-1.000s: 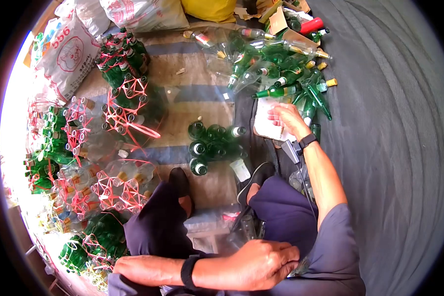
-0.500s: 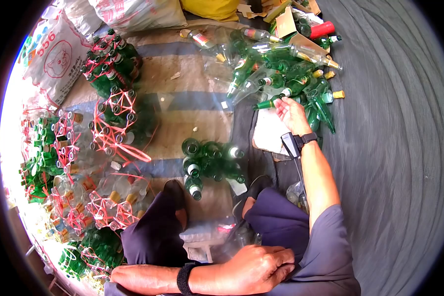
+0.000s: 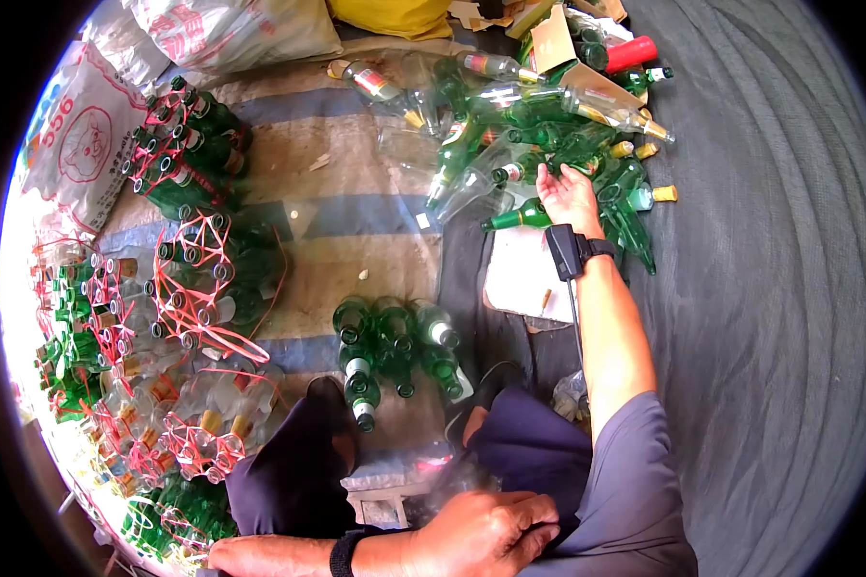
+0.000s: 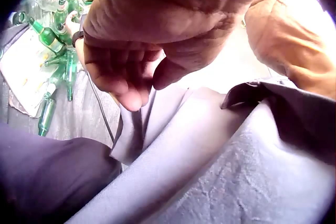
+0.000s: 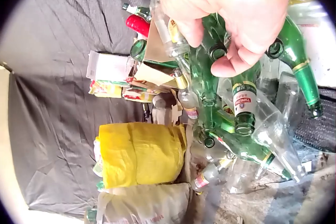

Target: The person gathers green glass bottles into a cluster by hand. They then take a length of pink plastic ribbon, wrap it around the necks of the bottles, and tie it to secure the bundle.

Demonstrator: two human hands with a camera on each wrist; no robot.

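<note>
My right hand (image 3: pixel 570 204) reaches into a heap of loose glass bottles, mostly green. In the right wrist view its thumb and fingers stand apart, on either side of the mouth of a green bottle (image 5: pixel 217 53). A green bottle with a white label (image 5: pixel 244 102) lies just beyond the fingertips. Nearer the body, another green bottle (image 3: pixel 518 216) lies across the edge of a white board (image 3: pixel 524 274). My left hand (image 3: pixel 486 529) hovers over the lap, fingers loosely curled with nothing between them in the left wrist view.
Several upright green bottles (image 3: pixel 394 337) stand in a group before the feet. Bundles of bottles tied with pink string (image 3: pixel 197 279) line the left side. A yellow bag (image 3: pixel 394 14), white sacks (image 3: pixel 231 34) and a cardboard box (image 3: pixel 553 43) sit at the back.
My right hand has moved forward from over the white board into the bottle heap. The head view has shifted, so the upright bottles appear lower and further left. My left hand stays over the lap.
</note>
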